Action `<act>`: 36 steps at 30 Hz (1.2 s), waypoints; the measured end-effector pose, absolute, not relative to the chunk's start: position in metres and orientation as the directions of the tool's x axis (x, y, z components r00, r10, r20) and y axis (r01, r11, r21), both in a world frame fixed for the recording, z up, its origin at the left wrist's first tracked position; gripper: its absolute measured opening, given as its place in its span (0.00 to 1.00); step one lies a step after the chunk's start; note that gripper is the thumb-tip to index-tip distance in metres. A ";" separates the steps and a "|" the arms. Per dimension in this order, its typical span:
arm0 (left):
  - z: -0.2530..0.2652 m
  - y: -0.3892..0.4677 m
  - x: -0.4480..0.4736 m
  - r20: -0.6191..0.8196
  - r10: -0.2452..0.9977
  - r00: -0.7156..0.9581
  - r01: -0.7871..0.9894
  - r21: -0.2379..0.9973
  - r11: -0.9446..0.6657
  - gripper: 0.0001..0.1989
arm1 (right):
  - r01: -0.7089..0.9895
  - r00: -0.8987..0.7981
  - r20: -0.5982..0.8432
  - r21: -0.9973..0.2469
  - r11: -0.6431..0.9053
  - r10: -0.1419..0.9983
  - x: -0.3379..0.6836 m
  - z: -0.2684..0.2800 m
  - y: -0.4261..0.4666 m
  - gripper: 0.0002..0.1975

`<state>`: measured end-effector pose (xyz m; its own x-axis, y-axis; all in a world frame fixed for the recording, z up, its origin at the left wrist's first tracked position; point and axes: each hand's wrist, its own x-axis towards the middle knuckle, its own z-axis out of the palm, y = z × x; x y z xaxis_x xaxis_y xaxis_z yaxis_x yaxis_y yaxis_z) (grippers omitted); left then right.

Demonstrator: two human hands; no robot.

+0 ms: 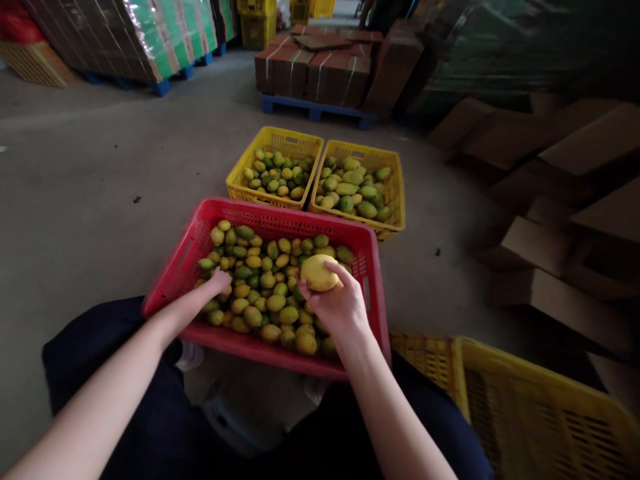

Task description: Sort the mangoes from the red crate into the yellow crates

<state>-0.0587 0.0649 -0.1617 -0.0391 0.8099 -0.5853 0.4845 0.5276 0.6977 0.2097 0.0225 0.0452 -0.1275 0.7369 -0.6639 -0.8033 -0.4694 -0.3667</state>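
My right hand (345,303) holds a large yellow lemon (318,273) above the right half of a red plastic crate (373,267), thumb and fingers around its sides. Lemons (267,280) in green and yellow fill the crate in a loose heap. Down at the left side of this heap is my left hand (219,281), its fingers curled closed among the fruit. What those fingers hold, if anything, is hidden. The crate sits in front of my knees.
Two yellow crates (357,148) of lemons stand just beyond the red one. Another yellow crate (545,383) is by my right leg. Open cardboard boxes (545,240) lie at right. Farther back, a blue pallet (315,110) carries stacked flat cartons (335,73).
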 end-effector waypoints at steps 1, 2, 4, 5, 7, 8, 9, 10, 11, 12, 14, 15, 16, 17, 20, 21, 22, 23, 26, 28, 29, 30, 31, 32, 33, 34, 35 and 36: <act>-0.150 0.073 -0.061 -0.600 0.800 -0.021 0.530 0.672 0.518 0.14 | -0.803 -0.154 -0.631 -0.368 -0.469 0.760 0.210 0.047 0.021 0.08; -0.136 0.082 -0.063 -0.615 0.788 -0.002 0.588 0.637 0.498 0.15 | -0.801 -0.183 -0.598 -0.369 -0.471 0.780 0.210 0.049 0.020 0.09; -0.100 0.100 -0.061 -0.622 0.781 0.044 0.672 0.597 0.438 0.18 | -0.789 -0.247 -0.535 -0.373 -0.488 0.808 0.210 0.052 0.018 0.12; -0.078 0.106 -0.058 -0.599 0.797 0.077 0.687 0.611 0.393 0.19 | -0.781 -0.277 -0.508 -0.375 -0.499 0.815 0.209 0.053 0.017 0.14; -0.032 0.110 -0.045 -0.473 0.861 0.186 0.666 0.705 0.244 0.24 | -0.780 -0.302 -0.464 -0.382 -0.496 0.833 0.206 0.055 0.015 0.18; -0.010 0.106 -0.038 -0.364 0.895 0.256 0.603 0.784 0.147 0.27 | -0.787 -0.299 -0.444 -0.387 -0.481 0.845 0.205 0.055 0.014 0.18; 0.010 0.097 -0.030 -0.275 0.909 0.312 0.511 0.855 0.084 0.29 | -0.794 -0.290 -0.422 -0.395 -0.462 0.859 0.203 0.055 0.013 0.18; 0.027 0.086 -0.024 -0.210 0.910 0.357 0.411 0.911 0.049 0.29 | -0.798 -0.282 -0.395 -0.409 -0.442 0.874 0.202 0.055 0.012 0.17; 0.039 0.072 -0.018 -0.161 0.909 0.385 0.317 0.948 0.034 0.29 | -0.797 -0.276 -0.364 -0.430 -0.423 0.890 0.200 0.055 0.010 0.17; 0.047 0.058 -0.013 -0.128 0.908 0.398 0.238 0.971 0.032 0.29 | -0.792 -0.271 -0.338 -0.454 -0.409 0.901 0.199 0.054 0.009 0.17; 0.050 0.031 -0.008 -0.091 0.913 0.398 0.139 0.990 0.038 0.28 | -0.785 -0.228 -0.300 -0.505 -0.357 0.926 0.197 0.050 0.007 0.17; 0.047 0.021 -0.007 -0.079 0.923 0.377 0.122 0.992 0.036 0.27 | -0.784 -0.188 -0.283 -0.533 -0.317 0.940 0.196 0.048 0.006 0.17; 0.043 0.014 -0.006 -0.068 0.936 0.346 0.122 0.992 0.027 0.27 | -0.780 -0.143 -0.260 -0.565 -0.270 0.955 0.196 0.046 0.005 0.17; 0.039 0.009 -0.006 -0.053 0.949 0.310 0.133 0.991 0.012 0.26 | -0.770 -0.100 -0.227 -0.599 -0.220 0.969 0.195 0.044 0.005 0.18; 0.032 0.007 -0.006 -0.005 0.975 0.221 0.147 0.989 -0.028 0.25 | -0.715 -0.072 -0.137 -0.684 -0.146 0.988 0.195 0.038 0.006 0.24; 0.033 0.008 -0.005 0.006 0.979 0.206 0.131 0.991 -0.033 0.26 | -0.698 -0.086 -0.138 -0.699 -0.159 0.987 0.194 0.036 0.006 0.24; 0.034 0.010 -0.005 0.012 0.981 0.195 0.109 0.993 -0.034 0.26 | -0.681 -0.104 -0.155 -0.709 -0.184 0.982 0.193 0.034 0.007 0.23; 0.036 0.010 -0.005 0.017 0.983 0.185 0.085 0.996 -0.034 0.26 | -0.663 -0.118 -0.177 -0.718 -0.210 0.977 0.191 0.031 0.007 0.23; 0.041 0.011 -0.004 0.033 0.984 0.176 0.036 0.999 -0.040 0.26 | -0.600 -0.124 -0.167 -0.773 -0.208 0.978 0.187 0.027 0.006 0.22; 0.042 0.010 -0.003 0.047 0.981 0.186 0.029 0.998 -0.054 0.26 | -0.526 -0.113 -0.086 -0.840 -0.133 0.990 0.185 0.027 0.004 0.22; 0.041 0.010 -0.003 0.061 0.980 0.189 0.030 0.997 -0.068 0.25 | -0.471 -0.094 -0.033 -0.879 -0.074 0.995 0.185 0.028 0.003 0.25; 0.040 0.010 -0.003 0.084 0.979 0.186 0.031 0.995 -0.091 0.25 | -0.401 -0.071 0.028 -0.916 -0.002 0.997 0.186 0.029 0.001 0.29; 0.039 0.010 -0.002 0.118 0.977 0.176 0.030 0.992 -0.125 0.25 | -0.316 -0.049 0.099 -0.945 0.079 0.994 0.187 0.031 0.000 0.34; 0.037 0.010 -0.002 0.161 0.974 0.161 0.029 0.985 -0.168 0.25 | -0.219 -0.035 0.179 -0.961 0.167 0.983 0.189 0.033 -0.001 0.39; 0.037 0.010 -0.002 0.213 0.966 0.145 0.032 0.975 -0.219 0.25 | -0.112 -0.030 0.264 -0.959 0.260 0.964 0.191 0.036 -0.003 0.41; 0.036 0.009 -0.002 0.270 0.954 0.130 0.043 0.960 -0.278 0.25 | -0.003 -0.036 0.350 -0.937 0.351 0.936 0.193 0.038 -0.004 0.41; 0.037 0.009 -0.003 0.330 0.936 0.120 0.064 0.939 -0.339 0.25 | 0.104 -0.045 0.431 -0.895 0.433 0.901 0.196 0.039 -0.004 0.40; 0.038 0.008 -0.003 0.391 0.913 0.115 0.093 0.911 -0.402 0.26 | 0.205 -0.050 0.506 -0.839 0.505 0.861 0.199 0.040 -0.005 0.37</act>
<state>-0.0034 0.0082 0.0377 0.1149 0.9132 0.3909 0.0926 -0.4016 0.9111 0.1985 -0.0050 0.0404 -0.0504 0.8610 0.5061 0.2047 0.5049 -0.8386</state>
